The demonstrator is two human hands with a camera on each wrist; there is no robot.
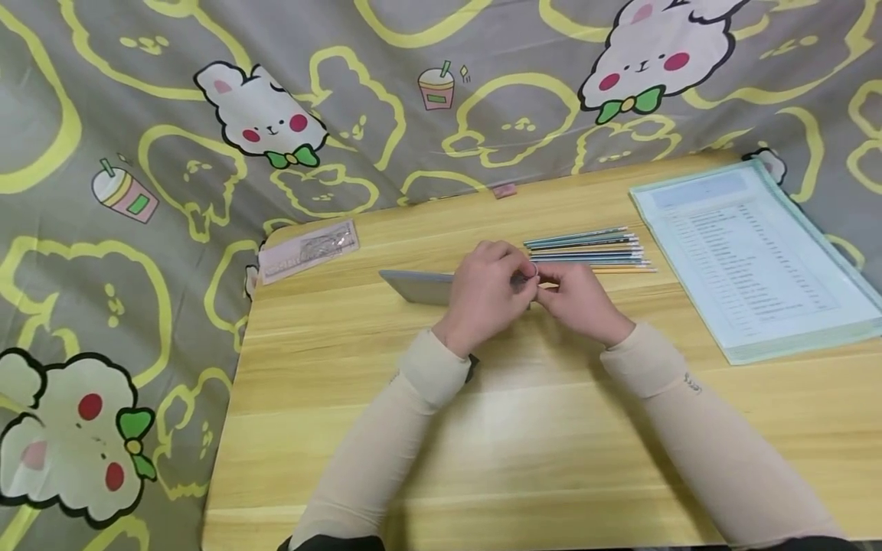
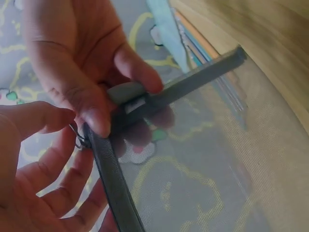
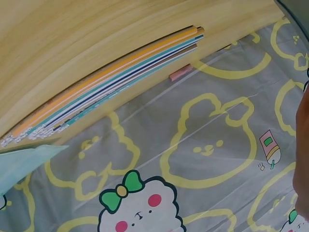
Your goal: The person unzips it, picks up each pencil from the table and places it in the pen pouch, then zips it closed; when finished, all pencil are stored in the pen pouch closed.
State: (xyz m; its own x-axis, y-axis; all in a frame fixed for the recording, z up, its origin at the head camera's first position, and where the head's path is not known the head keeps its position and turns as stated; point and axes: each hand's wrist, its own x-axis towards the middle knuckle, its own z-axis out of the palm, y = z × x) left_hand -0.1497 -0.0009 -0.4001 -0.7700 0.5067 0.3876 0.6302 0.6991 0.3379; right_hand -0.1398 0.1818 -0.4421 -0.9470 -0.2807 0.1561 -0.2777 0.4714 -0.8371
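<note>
A grey see-through mesh zip pouch (image 1: 413, 289) stands on edge above the middle of the table, between both hands. My left hand (image 1: 485, 295) grips its dark zip edge near one corner; in the left wrist view the thumb lies on the near side and fingertips show through the mesh (image 2: 188, 159). At that corner my right hand (image 1: 582, 302) pinches a thin dark cord loop (image 2: 79, 135) by the zip end. Its other fingers (image 2: 63, 183) spread loosely below. In the right wrist view, only part of a hand (image 3: 301, 150) shows at the right edge.
Several pencils (image 1: 586, 256) lie side by side just beyond my right hand. A mint-edged folder (image 1: 772, 252) with a printed list rests at the right. Far left is a flat pinkish packet (image 1: 310, 249); a small pink block (image 1: 504, 190) sits by the patterned curtain (image 1: 386, 153).
</note>
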